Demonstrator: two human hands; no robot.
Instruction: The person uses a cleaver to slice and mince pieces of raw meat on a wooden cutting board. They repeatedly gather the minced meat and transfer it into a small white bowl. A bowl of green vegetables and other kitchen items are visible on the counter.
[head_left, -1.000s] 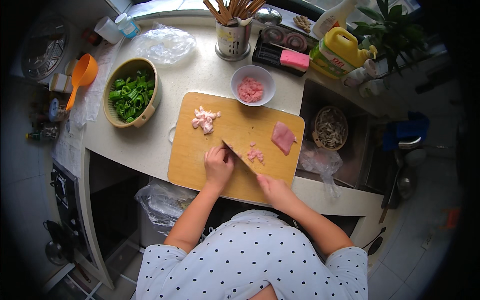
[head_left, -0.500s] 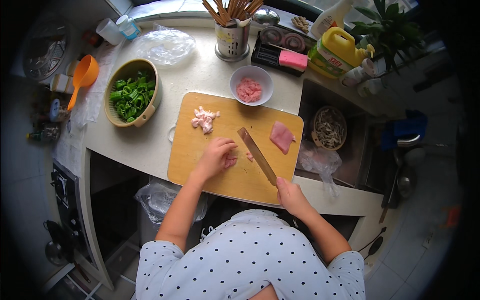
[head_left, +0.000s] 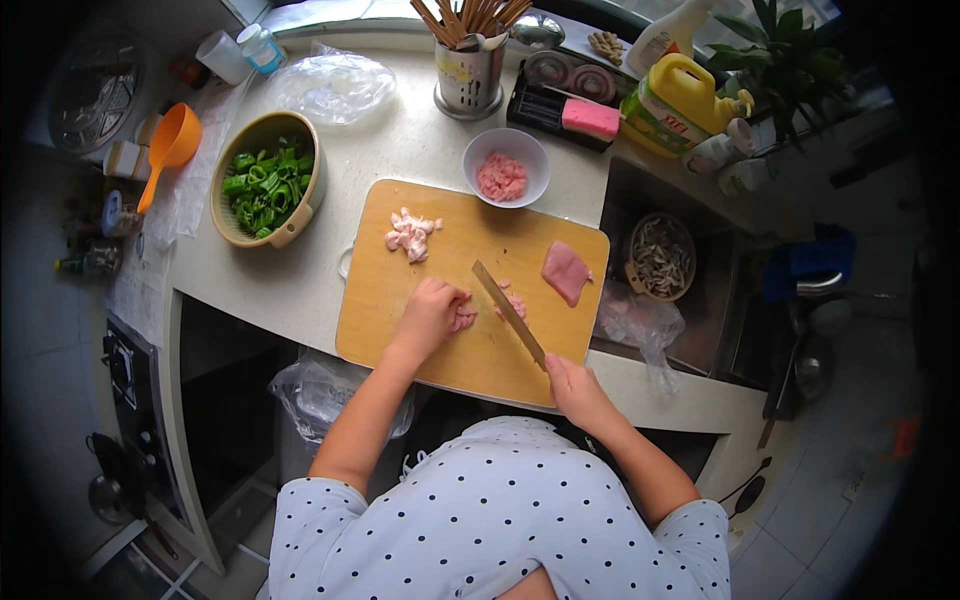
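My right hand (head_left: 580, 391) grips the handle of a kitchen knife (head_left: 508, 312), its long blade slanting up and left over the wooden cutting board (head_left: 390, 315). With curled fingers my left hand (head_left: 432, 312) presses on a small piece of raw meat (head_left: 464, 318), left of the blade. Cut meat bits (head_left: 514, 304) lie just right of the blade. Farther back on the board sits a pile of pale fatty pieces (head_left: 409, 236). A flat slab of pink meat (head_left: 567, 273) lies at the board's right. Behind the board, a white bowl (head_left: 537, 172) holds cut meat.
A beige basket (head_left: 222, 215) of cut green peppers stands at the left. In the sink (head_left: 705, 325) at right is a basket of small greyish pieces (head_left: 662, 257). A chopstick holder (head_left: 468, 85), pink sponge (head_left: 590, 118) and yellow jug (head_left: 668, 105) line the back.
The knife and my right hand have shifted slightly left, toward my left hand. More cut bits show right of the blade. The left hand stays on the meat.
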